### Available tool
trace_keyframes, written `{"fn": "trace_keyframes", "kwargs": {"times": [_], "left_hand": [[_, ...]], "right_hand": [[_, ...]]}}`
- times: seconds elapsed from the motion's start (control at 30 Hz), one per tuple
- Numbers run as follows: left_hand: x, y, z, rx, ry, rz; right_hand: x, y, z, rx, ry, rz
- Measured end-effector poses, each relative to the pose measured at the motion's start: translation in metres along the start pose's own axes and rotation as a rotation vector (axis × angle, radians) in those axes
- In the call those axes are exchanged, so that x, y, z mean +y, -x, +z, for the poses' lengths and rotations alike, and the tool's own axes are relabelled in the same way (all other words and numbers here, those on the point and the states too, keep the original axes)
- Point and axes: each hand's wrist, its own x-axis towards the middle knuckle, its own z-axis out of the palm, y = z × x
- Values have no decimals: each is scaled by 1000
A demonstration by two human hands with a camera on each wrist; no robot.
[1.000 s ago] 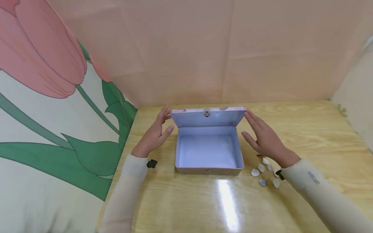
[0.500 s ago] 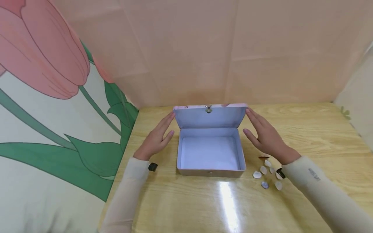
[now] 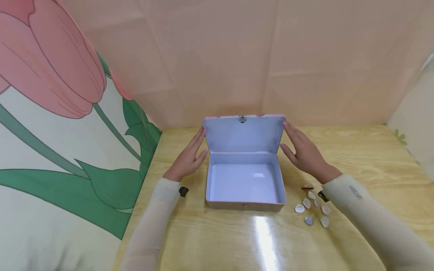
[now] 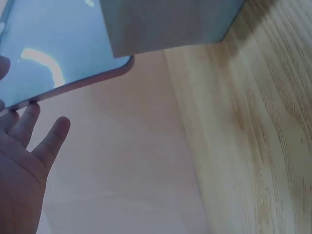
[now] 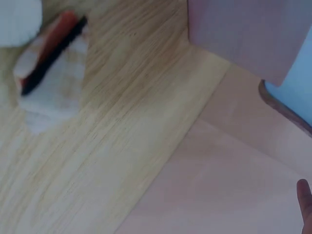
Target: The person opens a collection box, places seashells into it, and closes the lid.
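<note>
Two unclenched grips [image 3: 187, 159] [image 3: 306, 155], fingers [image 3: 292, 132] straight against a glossy box's [image 3: 230, 206] round-cornered lid [image 3: 244, 136]

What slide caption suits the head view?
Left hand and right hand at the raised lid of a rectangular, pale-blue-lined metal box, mostly whitish seashells beside it on the yellowish wooden table.

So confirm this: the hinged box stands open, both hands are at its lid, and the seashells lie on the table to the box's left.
Wrong side: the head view shows the seashells on the table to the right of the hinged box. The rest stands.
</note>
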Motion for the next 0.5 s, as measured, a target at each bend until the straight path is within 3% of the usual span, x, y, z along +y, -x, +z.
{"fn": "trace_keyframes", "kwargs": {"times": [0.27, 0.5], "left_hand": [[-19, -16, 11, 50, -36, -7], [-35, -32, 22, 75, -13, -52]], "right_hand": [[23, -11, 19, 40, 10, -36], [41, -22, 37, 11, 10, 9]]}}
